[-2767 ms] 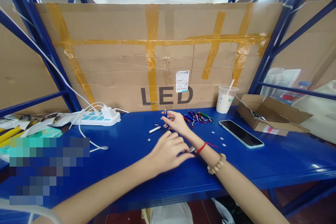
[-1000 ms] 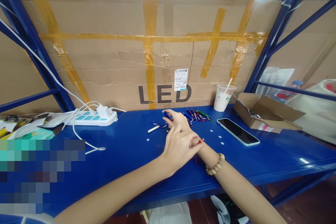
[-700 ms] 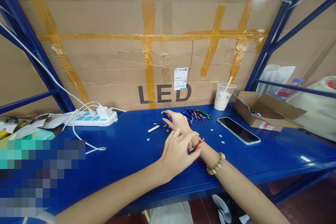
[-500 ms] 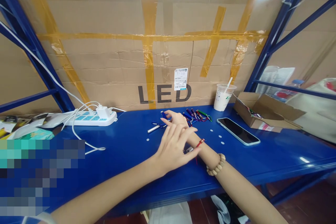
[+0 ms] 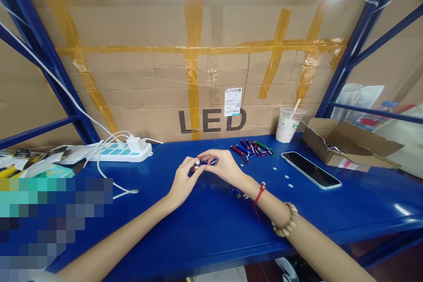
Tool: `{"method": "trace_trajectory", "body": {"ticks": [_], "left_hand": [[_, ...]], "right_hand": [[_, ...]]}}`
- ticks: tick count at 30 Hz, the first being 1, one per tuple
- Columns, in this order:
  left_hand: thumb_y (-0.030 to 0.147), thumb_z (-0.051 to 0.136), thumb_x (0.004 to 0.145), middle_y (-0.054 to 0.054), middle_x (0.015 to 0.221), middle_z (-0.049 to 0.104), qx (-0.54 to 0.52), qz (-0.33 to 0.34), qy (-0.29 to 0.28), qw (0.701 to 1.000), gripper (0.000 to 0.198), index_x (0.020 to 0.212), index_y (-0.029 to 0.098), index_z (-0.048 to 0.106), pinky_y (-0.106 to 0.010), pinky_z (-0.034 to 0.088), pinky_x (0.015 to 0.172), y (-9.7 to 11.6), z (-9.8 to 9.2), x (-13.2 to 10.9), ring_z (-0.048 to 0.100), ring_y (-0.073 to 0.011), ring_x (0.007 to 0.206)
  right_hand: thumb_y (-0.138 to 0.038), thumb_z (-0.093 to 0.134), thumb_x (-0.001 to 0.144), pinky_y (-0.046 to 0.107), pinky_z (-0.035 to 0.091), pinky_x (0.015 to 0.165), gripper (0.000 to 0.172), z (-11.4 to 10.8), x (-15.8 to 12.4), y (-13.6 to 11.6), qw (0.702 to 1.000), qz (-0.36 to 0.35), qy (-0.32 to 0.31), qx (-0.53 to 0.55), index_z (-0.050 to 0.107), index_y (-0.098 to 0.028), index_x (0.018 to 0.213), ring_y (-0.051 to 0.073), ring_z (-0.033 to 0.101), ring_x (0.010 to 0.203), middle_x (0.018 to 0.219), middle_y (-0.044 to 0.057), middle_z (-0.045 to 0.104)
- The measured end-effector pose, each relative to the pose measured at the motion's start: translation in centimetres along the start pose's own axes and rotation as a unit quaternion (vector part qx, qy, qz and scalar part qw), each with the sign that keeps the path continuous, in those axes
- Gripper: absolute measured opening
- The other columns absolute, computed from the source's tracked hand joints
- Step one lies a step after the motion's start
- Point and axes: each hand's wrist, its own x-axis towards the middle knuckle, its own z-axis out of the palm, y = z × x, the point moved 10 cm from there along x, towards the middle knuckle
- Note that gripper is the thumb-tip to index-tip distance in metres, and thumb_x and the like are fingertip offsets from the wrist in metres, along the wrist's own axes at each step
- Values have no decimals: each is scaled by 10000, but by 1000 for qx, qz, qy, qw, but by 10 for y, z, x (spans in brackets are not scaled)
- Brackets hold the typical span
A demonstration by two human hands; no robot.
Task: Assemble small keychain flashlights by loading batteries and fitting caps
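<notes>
Both hands are meeting above the blue shelf (image 5: 205, 229): the left hand (image 5: 182, 181) and right hand (image 5: 222, 166) are pinching a small blue keychain torch (image 5: 202, 163) between fingertips, just in front of more torches (image 5: 253, 147) lying near a phone (image 5: 310, 170).

"LED" in dark capitals on the taped cardboard sheet (image 5: 148, 88)

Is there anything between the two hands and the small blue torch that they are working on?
Nothing visible stands between them. The left hand and the right hand both grip the torch directly, one at each end. The other torches lie apart on the table, beyond the right hand.
</notes>
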Motion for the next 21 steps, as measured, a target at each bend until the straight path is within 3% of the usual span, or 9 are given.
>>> {"method": "trace_trajectory", "body": {"ticks": [5, 8, 12, 15, 18, 21], "left_hand": [[397, 454, 844, -2, 692, 537, -44, -33, -27, 998, 307, 736, 170, 632, -231, 415, 570, -9, 5, -1, 503, -120, 624], [415, 469, 832, -15, 754, 591, -82, -66, -13, 994, 329, 701, 164, 638, -224, 426, 549, -18, -1, -2, 525, -117, 614], [428, 479, 824, -30, 883, 610, -96, -79, 41, 991, 328, 768, 172, 674, -219, 435, 593, -24, -18, 0, 564, -126, 693], [429, 440, 844, -18, 842, 588, -83, -88, 62, 991, 336, 824, 188, 673, -217, 426, 622, -29, -23, 1, 561, -128, 718], [451, 392, 855, 0, 736, 568, -89, -118, 64, 987, 376, 737, 179, 623, -217, 417, 623, -37, -21, -1, 540, -125, 680], [458, 367, 860, 11, 677, 532, -86, -119, 44, 988, 391, 686, 173, 570, -211, 406, 592, -36, -14, -3, 510, -116, 631]], "right_hand": [[-229, 686, 678, 221, 497, 638, 301, 16, -3, -2, 998, 18, -57, 34, 648, -196, 974, 131, 639, 675, 786, 9, 707], [-275, 695, 673, 227, 502, 646, 353, 14, -2, -2, 997, 16, -66, 29, 635, -208, 1015, 138, 650, 714, 849, 11, 710], [-326, 619, 750, 221, 485, 602, 161, -24, 4, 15, 994, 54, 19, -89, 685, -225, 857, 133, 645, 688, 843, 3, 711], [-295, 579, 777, 234, 454, 581, 132, -55, 6, 31, 961, 95, 69, -249, 696, -249, 816, 145, 639, 690, 845, -18, 712], [-245, 592, 751, 219, 412, 540, 120, -64, 4, 52, 936, 143, 35, -319, 699, -268, 801, 151, 640, 711, 827, -37, 713], [-203, 611, 724, 200, 373, 509, 121, -54, 2, 66, 932, 148, -36, -330, 700, -275, 765, 137, 634, 717, 825, -47, 713]]}}
